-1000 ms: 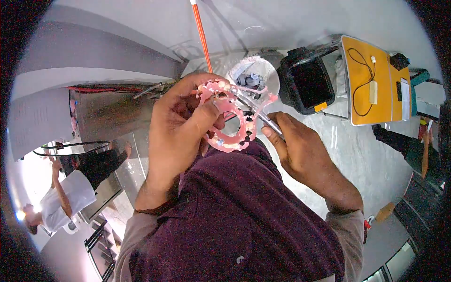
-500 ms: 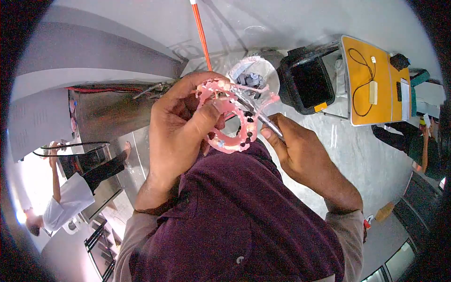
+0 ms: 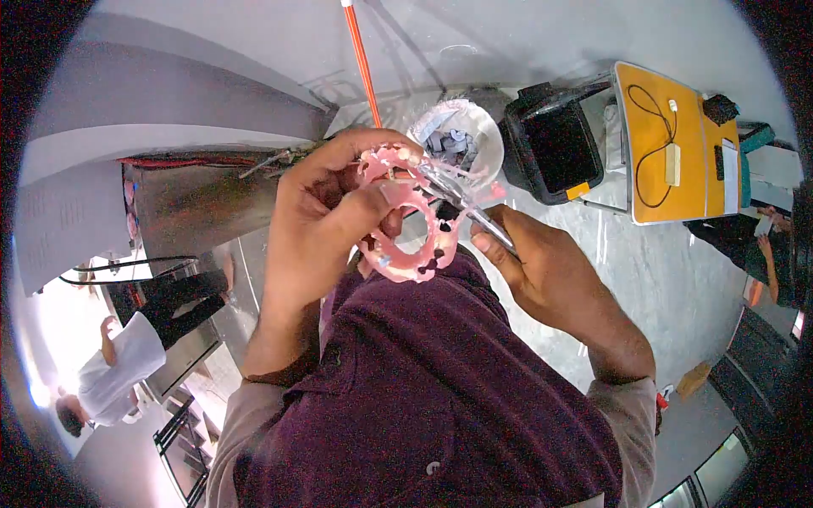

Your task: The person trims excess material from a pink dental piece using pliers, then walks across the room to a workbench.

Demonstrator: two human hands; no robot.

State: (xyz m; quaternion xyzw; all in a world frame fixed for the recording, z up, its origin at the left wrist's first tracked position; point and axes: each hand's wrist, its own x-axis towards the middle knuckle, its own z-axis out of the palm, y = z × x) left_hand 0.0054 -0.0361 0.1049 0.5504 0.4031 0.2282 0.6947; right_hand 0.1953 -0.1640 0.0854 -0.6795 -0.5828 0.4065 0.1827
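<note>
Just the head view here. Biggest change in the last second: the pink piece (image 3: 410, 196) has tipped a bit. Its lower ring sits slightly lower and further left in the frame than it did, and the thin pink strands on its right side look blurrier, so there's probably some motion there. It's held up in the air in front of the maroon shirt (image 3: 398, 372), pinched in the left hand (image 3: 315, 222), thumb over the front, fingers curled behind.

The right hand (image 3: 542, 258) hasn't really moved, and it has its grip on a slim metal tool (image 3: 491, 229). The tip end is up by the right side of the piece, near the black spots; can't tell if it's actually touching. To me that reads as a small re-angling while the work carries on in the same area, not a new step, since both grips look the same as before.

Past the hands: a white bucket (image 3: 489, 140) with scraps in it, a black bin (image 3: 509, 152) next to that, and an orange worktop (image 3: 696, 182) with a cable on it. Person in white (image 3: 127, 368) off to the left has pulled an arm in.
</note>
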